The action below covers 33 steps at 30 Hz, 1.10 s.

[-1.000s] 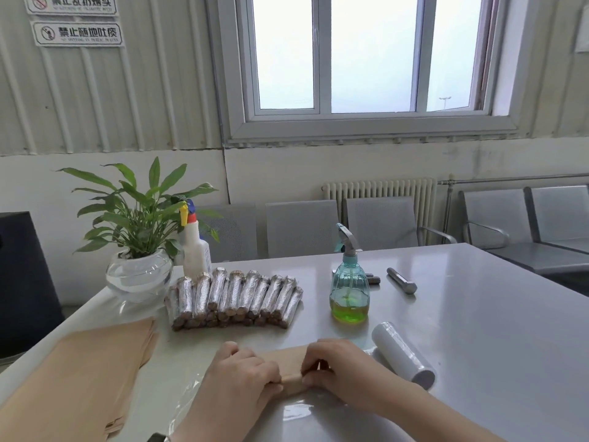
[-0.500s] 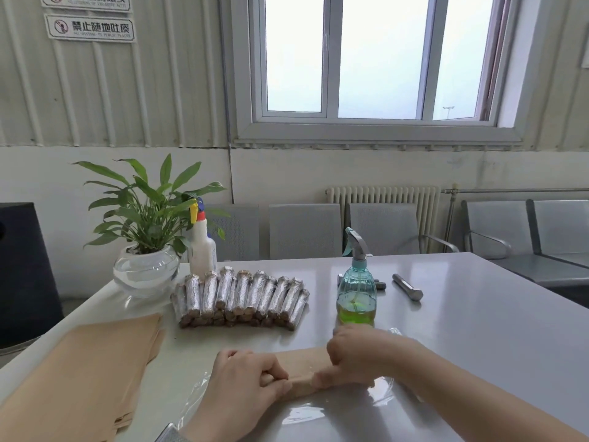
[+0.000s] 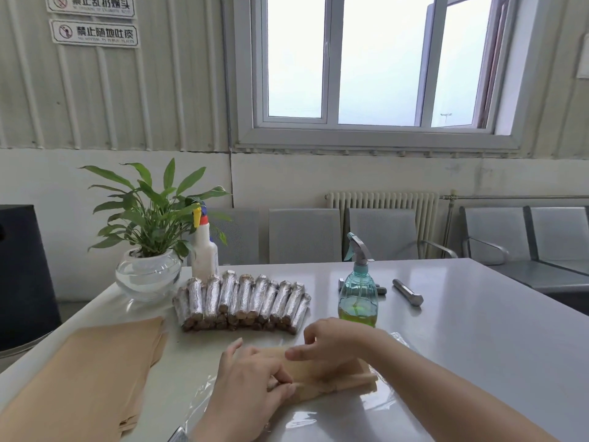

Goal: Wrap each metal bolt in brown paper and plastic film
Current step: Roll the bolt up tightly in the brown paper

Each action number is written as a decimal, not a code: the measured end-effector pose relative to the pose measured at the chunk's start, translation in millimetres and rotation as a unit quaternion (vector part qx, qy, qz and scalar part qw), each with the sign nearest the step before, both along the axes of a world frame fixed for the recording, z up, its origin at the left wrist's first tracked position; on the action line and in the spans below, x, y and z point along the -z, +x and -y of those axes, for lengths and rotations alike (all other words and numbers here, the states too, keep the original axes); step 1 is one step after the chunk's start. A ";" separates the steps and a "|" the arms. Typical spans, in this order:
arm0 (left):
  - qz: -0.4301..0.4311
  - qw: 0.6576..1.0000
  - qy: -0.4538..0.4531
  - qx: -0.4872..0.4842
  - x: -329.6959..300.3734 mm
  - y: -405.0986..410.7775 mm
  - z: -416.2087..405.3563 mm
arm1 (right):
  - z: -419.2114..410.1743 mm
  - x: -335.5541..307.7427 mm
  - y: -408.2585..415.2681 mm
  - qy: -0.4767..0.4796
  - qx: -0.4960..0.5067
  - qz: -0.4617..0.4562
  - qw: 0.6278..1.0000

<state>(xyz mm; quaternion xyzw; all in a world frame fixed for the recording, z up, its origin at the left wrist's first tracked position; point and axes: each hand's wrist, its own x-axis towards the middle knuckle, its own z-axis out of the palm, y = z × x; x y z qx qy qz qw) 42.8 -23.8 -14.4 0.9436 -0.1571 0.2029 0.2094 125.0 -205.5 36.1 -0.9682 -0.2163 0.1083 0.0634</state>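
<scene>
Brown paper roll (image 3: 331,376) on film: left grip (image 3: 251,390) pinching it, right grip (image 3: 331,342) pressing, fingers relaxed.

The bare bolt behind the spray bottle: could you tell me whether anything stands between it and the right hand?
Yes. The green spray bottle stands between the right hand and the bare bolt, slightly left of a straight reach.

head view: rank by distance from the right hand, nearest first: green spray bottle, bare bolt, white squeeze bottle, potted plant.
From the right hand:
1. green spray bottle, just behind it.
2. bare bolt, behind and to the right.
3. white squeeze bottle, far back left, behind the wrapped bolts.
4. potted plant, leftmost, at the table's back corner.
</scene>
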 end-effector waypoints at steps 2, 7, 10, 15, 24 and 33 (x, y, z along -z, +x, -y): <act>0.013 0.999 0.030 0.001 -0.1 -0.6 0.0 | 3.3 -7.1 -4.3 -0.022 -0.018 -0.001 1.000; 0.026 0.997 0.077 0.011 -4.8 -1.5 0.3 | 9.4 -16.8 -16.2 -0.069 -0.066 0.027 0.995; 0.076 0.993 0.081 0.032 -10.8 -7.3 1.5 | 11.0 -18.7 -25.4 -0.089 -0.091 0.074 0.989; 0.133 0.982 0.129 0.027 -17.7 -9.2 7.7 | 18.2 -10.4 -43.9 -0.051 -0.120 0.099 0.986; 0.153 0.971 0.176 0.056 -16.4 -8.8 7.4 | 23.0 6.9 -72.1 -0.018 -0.083 0.182 0.980; 0.267 0.933 0.206 0.129 -17.8 -10.9 -3.8 | 25.9 21.5 -84.0 -0.035 -0.102 0.337 0.935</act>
